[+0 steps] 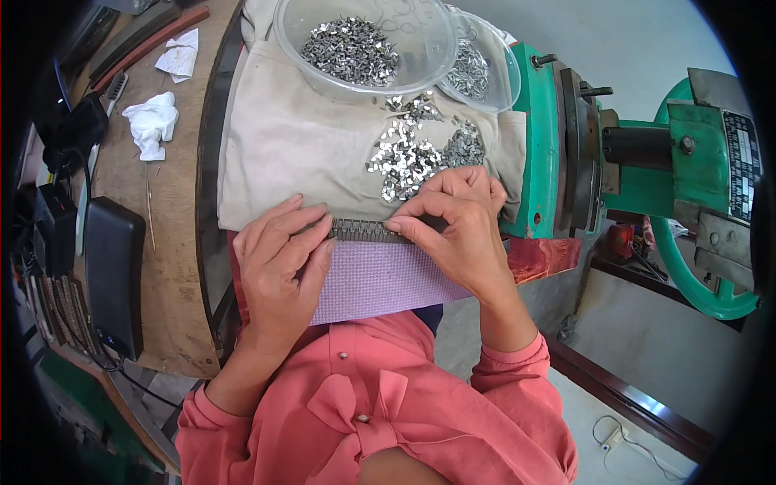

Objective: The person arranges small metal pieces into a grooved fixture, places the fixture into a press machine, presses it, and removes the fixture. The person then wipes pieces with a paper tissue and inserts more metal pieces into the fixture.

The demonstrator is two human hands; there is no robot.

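Observation:
A dark slotted metal strip (361, 229) lies level between my hands, at the near edge of the beige cloth and above a lilac woven cloth (380, 279). My left hand (283, 263) grips its left end between thumb and fingertips. At the right end, the thumb and index finger of my right hand (461, 214) are pinched together against the strip. Whether a small piece is between them is hidden. Just beyond my right hand lie a loose pile of shiny small metal pieces (402, 162) and a duller grey pile (463, 145).
A clear plastic tub (283, 40) of small metal pieces and a second clear container (513, 85) stand on the beige cloth (279, 137). A green machine (537, 153) with a handwheel (667, 259) is on the right. Crumpled tissue (152, 125) and a black box (115, 275) lie on the wooden bench (174, 267).

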